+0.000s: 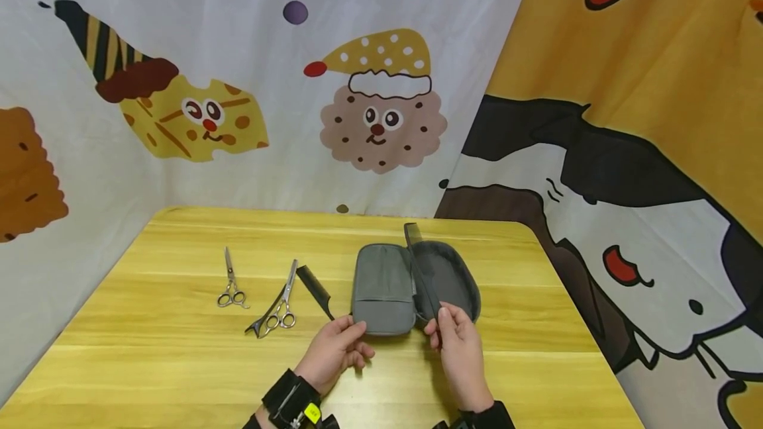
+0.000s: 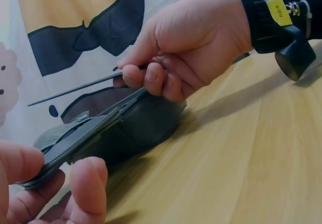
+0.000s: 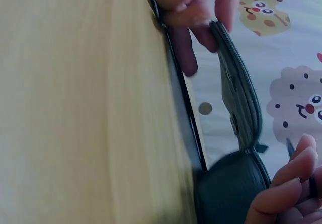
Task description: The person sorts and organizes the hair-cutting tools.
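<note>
A grey zip case (image 1: 383,313) lies unfolded on the table, its flat pocketed half to the left and its deeper half (image 1: 456,270) to the right. My left hand (image 1: 334,353) pinches the near left corner of the flat half; in the left wrist view the thumb (image 2: 20,161) is on top and a finger beneath. Between the thumb and fingers of my right hand (image 1: 465,356) is the handle end of a dark comb (image 1: 422,273). Its toothed end points away, above the join of the two halves. The right wrist view shows the case (image 3: 236,88) edge-on, its flat half raised.
Left of the case, on the wooden table (image 1: 179,356), lie a black tail comb (image 1: 314,288), scissors (image 1: 289,293) beside a dark hair clip (image 1: 268,313), and another pair of scissors (image 1: 230,277) farther left. A cartoon-print curtain (image 1: 238,190) hangs behind the table.
</note>
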